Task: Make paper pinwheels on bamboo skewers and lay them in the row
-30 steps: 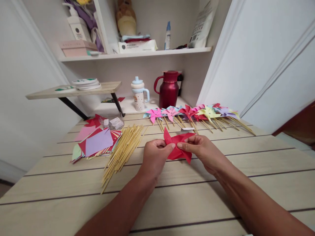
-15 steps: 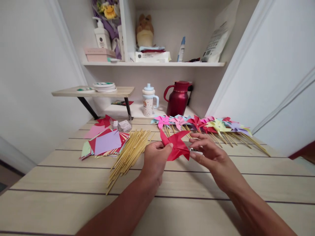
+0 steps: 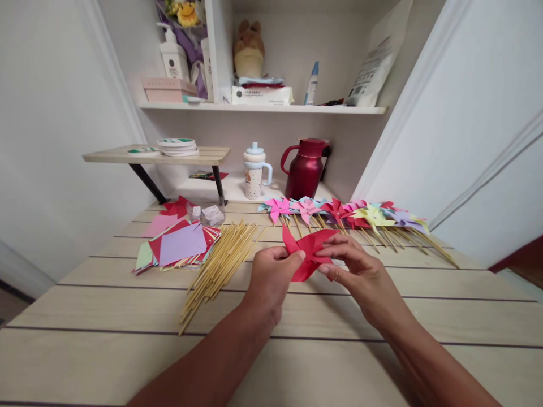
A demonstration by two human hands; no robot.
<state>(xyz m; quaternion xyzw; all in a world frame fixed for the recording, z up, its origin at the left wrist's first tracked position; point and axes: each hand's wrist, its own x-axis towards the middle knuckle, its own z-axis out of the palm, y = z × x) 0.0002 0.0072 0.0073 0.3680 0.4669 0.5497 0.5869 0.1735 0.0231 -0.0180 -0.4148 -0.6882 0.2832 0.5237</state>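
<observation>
Above the table a red paper pinwheel point(image 3: 307, 244) is held out in front of me, without a stick visible on it. My left hand point(image 3: 271, 277) pinches its left side, thumb on the front. At its right side, my right hand point(image 3: 360, 271) closes fingers and thumb around a blade. Behind the right hand a small pale thing point(image 3: 340, 264) shows, too covered to name. Left of my hands lies a loose bundle of thin yellowish sticks point(image 3: 218, 263). Farther left is a stack of coloured paper sheets point(image 3: 182, 244), lilac on top.
Several finished pinwheels on sticks point(image 3: 339, 212) lie along the back right. A folded red paper piece point(image 3: 178, 207) and small clear packets point(image 3: 212, 215) sit behind the paper. At the back stand a cup point(image 3: 253, 175), a red jug point(image 3: 304, 169) and a small raised shelf point(image 3: 127, 154).
My right hand has moved onto the pinwheel's right blade, from just beside it. The pinwheel and my left hand have shifted slightly right.
</observation>
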